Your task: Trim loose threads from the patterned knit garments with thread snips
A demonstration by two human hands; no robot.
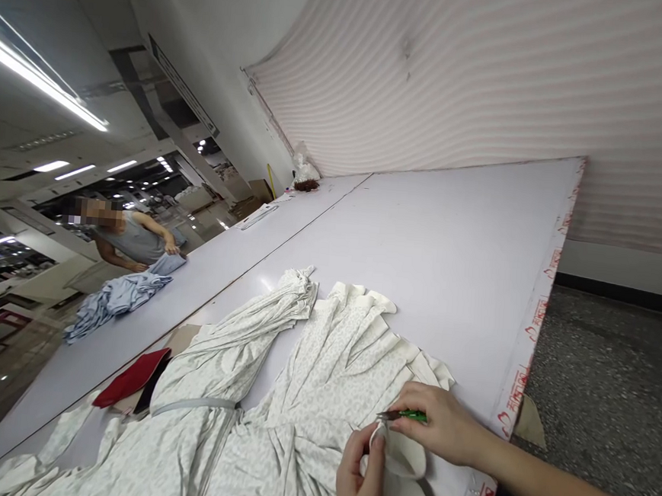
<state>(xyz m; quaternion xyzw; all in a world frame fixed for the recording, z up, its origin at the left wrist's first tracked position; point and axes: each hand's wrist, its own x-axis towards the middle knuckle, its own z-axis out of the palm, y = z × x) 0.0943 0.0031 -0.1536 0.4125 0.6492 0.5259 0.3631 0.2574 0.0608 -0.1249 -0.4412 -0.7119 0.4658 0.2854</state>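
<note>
Near right corner of a long white table, seen from beside the worker. The right hand reaches in from the right, its fingers curled and pressed together around a small pair of green-handled snips. The dark blade tips point left towards the left hand. The left hand rises from the near edge, with thumb and forefinger pinching the top of a cream fabric loop just beside the snip tips. The loop is plain, pale and soft-edged, and curves down to the right under the right hand; its lower end lies on the table by the near edge. To the left of the hands lies the printed cloth, white with a faint grey mottled pattern. It is gathered into two long pleated bundles that fan out towards the far side, their ends folded in narrow overlapping strips. A grey band crosses the left bundle. Further left, a red cloth lies flat on the table, touching the printed cloth. Along the right table edge runs a strip with red print, and beyond it is a speckled floor. At the far left a co-worker leans over the table with both hands on a heap of pale blue fabric. A pale striped sheet hangs behind the far end of the table.
</note>
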